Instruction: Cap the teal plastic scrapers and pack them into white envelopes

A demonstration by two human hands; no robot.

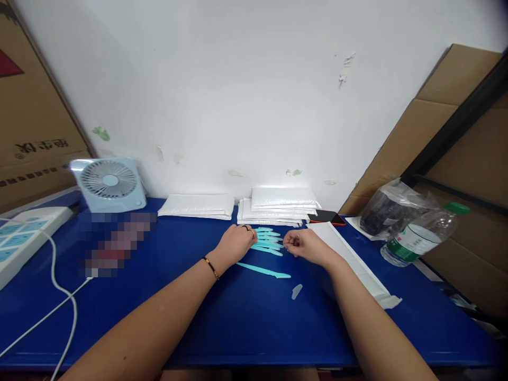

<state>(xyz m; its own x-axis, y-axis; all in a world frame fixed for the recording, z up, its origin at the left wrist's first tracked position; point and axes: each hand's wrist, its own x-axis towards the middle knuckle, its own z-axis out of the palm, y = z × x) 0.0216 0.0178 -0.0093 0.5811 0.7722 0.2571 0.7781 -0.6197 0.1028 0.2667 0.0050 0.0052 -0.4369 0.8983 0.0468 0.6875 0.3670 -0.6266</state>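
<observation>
A fanned row of teal sticks [270,246] lies mid-desk [246,328]. The left hand [237,244] curls over their left ends, its grip hidden; the right hand [304,245], fingers bent inward, is at their tips, and whether it holds anything I cannot tell. Nearer lie a single teal stick [262,270] and a small clear cap [297,291]. Close behind are two white packet stacks [196,205] and a phone [327,217]; the right forearm partly covers a long white sleeve [357,262]. A fan [109,182] and power strip [29,238] stand left, a green-capped bottle [420,238] right. Its green-and-white label is too small to read; the left carton [35,116] bears dark Chinese characters and ®.
</observation>
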